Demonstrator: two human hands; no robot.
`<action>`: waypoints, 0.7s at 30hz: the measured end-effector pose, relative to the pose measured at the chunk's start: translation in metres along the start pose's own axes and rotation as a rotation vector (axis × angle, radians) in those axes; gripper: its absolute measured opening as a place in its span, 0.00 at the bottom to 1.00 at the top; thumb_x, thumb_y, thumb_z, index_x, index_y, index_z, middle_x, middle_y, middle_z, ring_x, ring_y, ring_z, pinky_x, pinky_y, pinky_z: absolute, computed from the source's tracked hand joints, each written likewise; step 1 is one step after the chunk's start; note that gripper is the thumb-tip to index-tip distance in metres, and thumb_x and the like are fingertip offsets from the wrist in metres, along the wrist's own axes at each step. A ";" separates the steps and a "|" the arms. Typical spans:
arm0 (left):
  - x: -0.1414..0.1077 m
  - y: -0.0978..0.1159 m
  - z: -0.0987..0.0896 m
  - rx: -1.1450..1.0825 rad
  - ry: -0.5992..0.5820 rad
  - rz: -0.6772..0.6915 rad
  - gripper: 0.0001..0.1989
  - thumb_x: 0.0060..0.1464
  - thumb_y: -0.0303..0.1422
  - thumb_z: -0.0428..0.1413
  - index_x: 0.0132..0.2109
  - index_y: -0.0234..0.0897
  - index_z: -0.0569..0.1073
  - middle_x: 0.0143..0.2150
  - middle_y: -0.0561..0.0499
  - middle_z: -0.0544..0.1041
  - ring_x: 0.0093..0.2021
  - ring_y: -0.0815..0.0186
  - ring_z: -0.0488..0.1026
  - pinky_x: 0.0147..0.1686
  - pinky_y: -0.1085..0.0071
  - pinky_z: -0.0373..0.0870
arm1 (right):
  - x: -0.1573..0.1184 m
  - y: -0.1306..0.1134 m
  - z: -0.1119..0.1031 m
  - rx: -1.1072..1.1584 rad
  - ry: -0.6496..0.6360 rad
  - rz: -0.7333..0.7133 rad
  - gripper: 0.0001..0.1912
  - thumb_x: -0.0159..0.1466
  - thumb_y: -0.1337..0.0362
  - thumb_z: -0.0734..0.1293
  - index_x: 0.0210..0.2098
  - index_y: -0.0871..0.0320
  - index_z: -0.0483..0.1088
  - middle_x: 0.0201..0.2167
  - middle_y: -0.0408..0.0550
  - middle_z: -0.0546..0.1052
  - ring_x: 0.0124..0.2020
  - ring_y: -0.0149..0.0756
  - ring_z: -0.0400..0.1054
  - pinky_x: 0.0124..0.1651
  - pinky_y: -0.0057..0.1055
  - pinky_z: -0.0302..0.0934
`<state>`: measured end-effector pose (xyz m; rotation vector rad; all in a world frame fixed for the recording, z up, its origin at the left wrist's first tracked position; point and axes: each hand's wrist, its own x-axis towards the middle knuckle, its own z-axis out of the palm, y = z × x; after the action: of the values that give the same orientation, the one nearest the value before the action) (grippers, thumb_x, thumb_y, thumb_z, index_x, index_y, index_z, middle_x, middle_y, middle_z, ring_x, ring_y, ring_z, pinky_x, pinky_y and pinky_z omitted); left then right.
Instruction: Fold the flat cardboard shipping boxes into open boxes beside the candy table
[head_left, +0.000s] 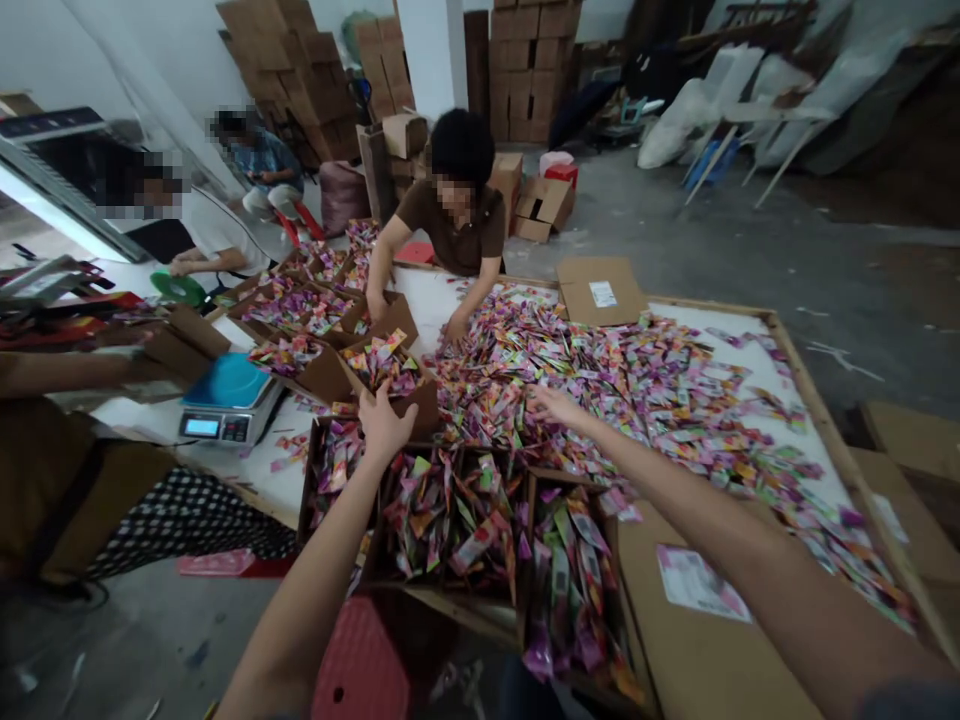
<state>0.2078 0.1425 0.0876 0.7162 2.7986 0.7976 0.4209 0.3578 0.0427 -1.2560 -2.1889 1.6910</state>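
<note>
My left hand (pixel 385 425) is at the near edge of a small cardboard box (pixel 426 405) filled with colourful packets (pixel 381 362). Its fingers and thumb are spread, and nothing shows gripped in them. Over the big heap of small pink, orange and purple packets (pixel 525 345) reaches my right hand (pixel 556 407), fingers apart and slightly bent, with no packet visible in it. Close below my arms stand more open boxes full of packets, among them a middle box (pixel 457 520) and a right-hand box (pixel 574 580).
Across the table a co-worker (pixel 454 215) has both hands at the packets and a box. A scale (pixel 229 400) stands left, beside another person's arm (pixel 67 372). Cardboard flaps (pixel 705 620) lie at right; a wooden rim (pixel 817 410) edges the table. A red stool (pixel 360 660) is below.
</note>
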 end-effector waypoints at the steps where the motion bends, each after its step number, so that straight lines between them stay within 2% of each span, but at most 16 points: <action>1: -0.016 0.000 -0.001 -0.046 0.003 0.068 0.34 0.49 0.37 0.57 0.62 0.33 0.60 0.65 0.32 0.53 0.67 0.47 0.49 0.62 0.54 0.51 | -0.023 0.013 -0.021 0.009 0.033 0.094 0.22 0.69 0.57 0.53 0.58 0.58 0.62 0.44 0.54 0.77 0.29 0.31 0.72 0.34 0.28 0.68; 3: -0.052 -0.006 -0.004 -0.152 0.031 0.204 0.33 0.48 0.37 0.57 0.61 0.29 0.62 0.63 0.32 0.55 0.66 0.49 0.50 0.62 0.56 0.51 | -0.071 0.038 -0.063 0.038 0.117 0.238 0.22 0.70 0.58 0.51 0.60 0.57 0.59 0.49 0.55 0.74 0.28 0.28 0.72 0.31 0.23 0.66; 5: -0.094 -0.018 -0.008 -0.221 0.080 0.271 0.33 0.48 0.39 0.57 0.59 0.28 0.63 0.61 0.32 0.57 0.66 0.51 0.51 0.63 0.57 0.51 | -0.122 0.063 -0.103 0.151 0.258 0.372 0.20 0.70 0.57 0.53 0.58 0.56 0.60 0.54 0.56 0.71 0.29 0.26 0.71 0.31 0.21 0.64; 6: -0.116 -0.026 -0.010 -0.238 0.105 0.272 0.33 0.48 0.40 0.56 0.59 0.27 0.64 0.61 0.32 0.58 0.65 0.51 0.52 0.63 0.57 0.51 | -0.147 0.075 -0.120 0.221 0.336 0.428 0.19 0.69 0.58 0.54 0.57 0.56 0.60 0.55 0.57 0.70 0.28 0.26 0.71 0.30 0.21 0.64; 9: -0.188 -0.055 -0.012 -0.261 0.174 0.188 0.33 0.47 0.42 0.56 0.57 0.27 0.64 0.58 0.32 0.62 0.63 0.49 0.55 0.61 0.54 0.54 | -0.217 0.113 -0.160 0.342 0.503 0.481 0.17 0.69 0.62 0.56 0.56 0.57 0.61 0.58 0.61 0.67 0.25 0.24 0.70 0.30 0.20 0.64; 12: -0.258 -0.078 -0.008 -0.244 0.183 0.102 0.32 0.47 0.44 0.56 0.56 0.30 0.65 0.55 0.34 0.65 0.60 0.48 0.59 0.60 0.50 0.55 | -0.278 0.151 -0.185 0.404 0.550 0.516 0.16 0.67 0.67 0.57 0.54 0.58 0.62 0.59 0.64 0.65 0.25 0.24 0.70 0.28 0.20 0.65; 14: -0.298 -0.083 -0.004 -0.222 0.170 0.065 0.30 0.47 0.43 0.56 0.55 0.31 0.66 0.54 0.35 0.66 0.60 0.48 0.59 0.60 0.49 0.55 | -0.313 0.174 -0.196 0.417 0.559 0.542 0.16 0.65 0.70 0.57 0.52 0.58 0.62 0.59 0.64 0.66 0.25 0.26 0.70 0.29 0.23 0.67; 15: -0.315 -0.083 -0.002 -0.212 0.161 0.057 0.30 0.47 0.43 0.55 0.55 0.31 0.66 0.55 0.35 0.66 0.60 0.48 0.59 0.60 0.49 0.55 | -0.331 0.185 -0.201 0.410 0.560 0.554 0.16 0.64 0.71 0.57 0.50 0.57 0.63 0.58 0.64 0.67 0.25 0.28 0.71 0.33 0.26 0.69; 17: -0.341 -0.075 0.001 -0.194 0.142 0.060 0.30 0.47 0.42 0.55 0.56 0.31 0.65 0.56 0.35 0.65 0.61 0.48 0.58 0.61 0.49 0.55 | -0.367 0.204 -0.212 0.406 0.566 0.581 0.12 0.62 0.71 0.58 0.44 0.55 0.64 0.58 0.63 0.67 0.27 0.32 0.72 0.47 0.37 0.69; 18: -0.351 -0.069 0.002 -0.186 0.134 0.069 0.30 0.47 0.42 0.55 0.56 0.31 0.65 0.56 0.35 0.64 0.61 0.49 0.57 0.61 0.50 0.54 | -0.385 0.212 -0.218 0.410 0.573 0.602 0.09 0.61 0.70 0.59 0.40 0.54 0.64 0.59 0.62 0.67 0.28 0.33 0.72 0.54 0.40 0.64; 19: -0.359 -0.062 0.002 -0.178 0.130 0.079 0.30 0.48 0.41 0.55 0.56 0.30 0.64 0.57 0.34 0.63 0.62 0.49 0.56 0.61 0.51 0.54 | -0.403 0.219 -0.224 0.416 0.583 0.635 0.08 0.60 0.70 0.59 0.37 0.53 0.64 0.60 0.61 0.66 0.28 0.34 0.72 0.59 0.41 0.58; 21: -0.371 -0.050 0.000 -0.165 0.132 0.089 0.31 0.48 0.41 0.56 0.57 0.30 0.64 0.58 0.34 0.61 0.63 0.50 0.55 0.62 0.51 0.53 | -0.437 0.230 -0.238 0.424 0.599 0.722 0.06 0.60 0.69 0.59 0.34 0.51 0.64 0.62 0.60 0.63 0.27 0.33 0.70 0.63 0.39 0.52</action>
<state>0.5124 -0.0732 0.0639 0.7907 2.7877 1.1162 0.9566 0.2628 0.1066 -2.1824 -1.0264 1.5267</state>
